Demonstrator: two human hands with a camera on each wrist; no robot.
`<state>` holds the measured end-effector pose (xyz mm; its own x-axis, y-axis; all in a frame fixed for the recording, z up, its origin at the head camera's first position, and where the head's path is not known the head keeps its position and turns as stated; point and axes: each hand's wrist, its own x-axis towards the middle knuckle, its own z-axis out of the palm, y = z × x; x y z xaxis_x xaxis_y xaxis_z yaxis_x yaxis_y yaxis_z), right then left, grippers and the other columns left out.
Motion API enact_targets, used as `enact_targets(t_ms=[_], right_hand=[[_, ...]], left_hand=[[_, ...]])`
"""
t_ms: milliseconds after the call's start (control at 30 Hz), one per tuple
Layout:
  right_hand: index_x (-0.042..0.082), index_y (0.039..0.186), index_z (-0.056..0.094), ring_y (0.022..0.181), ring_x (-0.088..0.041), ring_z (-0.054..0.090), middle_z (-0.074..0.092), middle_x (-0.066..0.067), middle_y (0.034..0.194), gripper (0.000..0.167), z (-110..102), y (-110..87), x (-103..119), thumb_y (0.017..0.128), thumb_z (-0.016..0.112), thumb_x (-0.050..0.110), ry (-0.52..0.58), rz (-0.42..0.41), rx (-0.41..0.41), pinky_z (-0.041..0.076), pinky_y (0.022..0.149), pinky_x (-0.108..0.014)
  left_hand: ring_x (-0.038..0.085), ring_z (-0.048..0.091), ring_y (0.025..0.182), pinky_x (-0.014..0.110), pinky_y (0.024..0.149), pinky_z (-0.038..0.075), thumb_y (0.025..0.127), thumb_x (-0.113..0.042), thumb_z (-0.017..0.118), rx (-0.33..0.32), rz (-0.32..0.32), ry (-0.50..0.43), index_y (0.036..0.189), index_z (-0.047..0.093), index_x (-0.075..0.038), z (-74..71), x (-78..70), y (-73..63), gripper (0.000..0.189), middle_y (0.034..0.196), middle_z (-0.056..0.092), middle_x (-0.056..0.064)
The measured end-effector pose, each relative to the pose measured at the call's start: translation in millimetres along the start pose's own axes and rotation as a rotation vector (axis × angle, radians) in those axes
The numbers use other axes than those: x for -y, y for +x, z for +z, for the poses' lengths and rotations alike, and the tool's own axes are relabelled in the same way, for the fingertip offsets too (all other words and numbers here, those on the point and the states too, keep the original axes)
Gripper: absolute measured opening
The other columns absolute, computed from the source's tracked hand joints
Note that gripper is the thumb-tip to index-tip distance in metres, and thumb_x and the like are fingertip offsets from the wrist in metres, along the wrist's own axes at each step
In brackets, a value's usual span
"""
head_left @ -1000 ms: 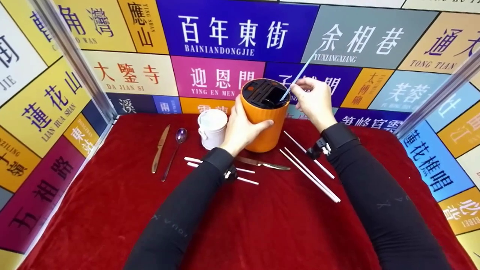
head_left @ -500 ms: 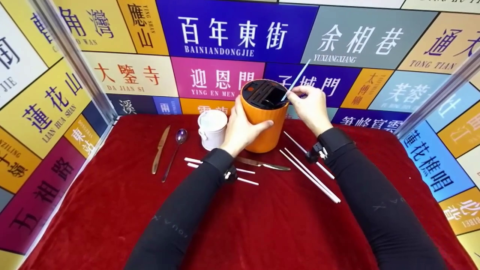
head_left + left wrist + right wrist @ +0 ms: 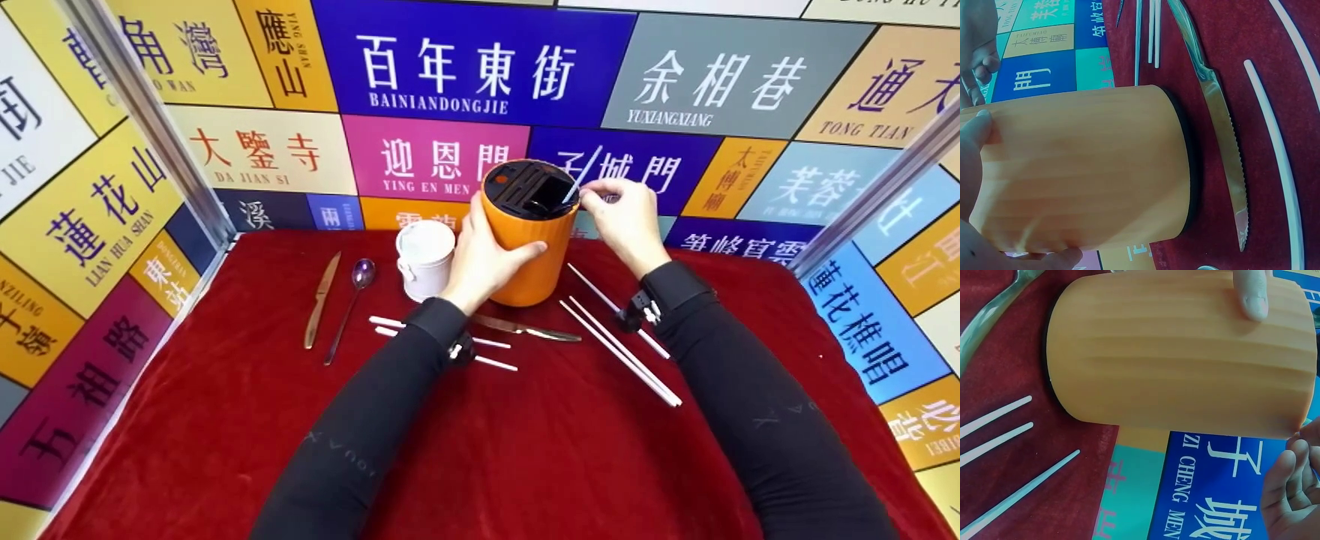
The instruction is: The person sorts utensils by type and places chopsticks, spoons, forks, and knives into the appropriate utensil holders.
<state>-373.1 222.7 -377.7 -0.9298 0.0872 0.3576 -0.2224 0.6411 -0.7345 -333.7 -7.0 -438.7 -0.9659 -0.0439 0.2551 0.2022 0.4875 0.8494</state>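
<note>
My left hand [image 3: 486, 259] grips the side of an orange cylindrical utensil holder [image 3: 534, 262], which stands on the red cloth. Its black top [image 3: 517, 193] has narrow slots and a larger square opening. At the right of that opening, my right hand [image 3: 626, 221] pinches a pale chopstick [image 3: 590, 166], tilted, its lower end inside the holder and out of sight. Only a short length shows above the rim. In the left wrist view, the thumb [image 3: 978, 126] lies along the holder's wall. A table knife [image 3: 529, 328] lies in front of the holder's base.
A white lidded canister [image 3: 426, 262] stands left of the holder. Further left lie another knife [image 3: 322, 300] and a spoon [image 3: 362, 276]. Two white chopsticks [image 3: 495, 363] pass under my left wrist. Several more chopsticks [image 3: 619, 349] lie to the right. A sign-covered wall [image 3: 480, 60] rises behind.
The chopstick has slid down into the holder, so much less of it sticks out. My right hand has lowered slightly toward the rim; my left hand keeps its grip.
</note>
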Motion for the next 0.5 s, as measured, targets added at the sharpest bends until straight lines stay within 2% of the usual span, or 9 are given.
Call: enact_targets(t_ms=[233, 500], right_hand=[[0.017, 0.111, 0.088, 0.059, -0.003, 0.065, 0.083, -0.004, 0.104, 0.02, -10, -5.0, 1, 0.102, 0.074, 0.027, 0.05, 0.015, 0.032, 0.055, 0.056, -0.02], [0.019, 0.113, 0.087, 0.054, -0.007, 0.065, 0.084, 0.004, 0.096, 0.021, -29, -7.4, 9, 0.102, 0.074, 0.031, 0.105, 0.044, 0.055, 0.057, 0.054, -0.024]], left_hand=[[0.027, 0.055, 0.149, 0.045, 0.127, 0.046, 0.08, -0.06, 0.094, -0.002, -0.004, 0.003, 0.175, 0.019, -0.023, 0.5, 0.8, 0.9, 0.127, 0.168, 0.048, 0.012], [0.027, 0.054, 0.15, 0.045, 0.127, 0.045, 0.08, -0.061, 0.094, 0.001, -0.013, 0.009, 0.175, 0.018, -0.024, 1.7, 1.2, 1.8, 0.127, 0.168, 0.047, 0.011]])
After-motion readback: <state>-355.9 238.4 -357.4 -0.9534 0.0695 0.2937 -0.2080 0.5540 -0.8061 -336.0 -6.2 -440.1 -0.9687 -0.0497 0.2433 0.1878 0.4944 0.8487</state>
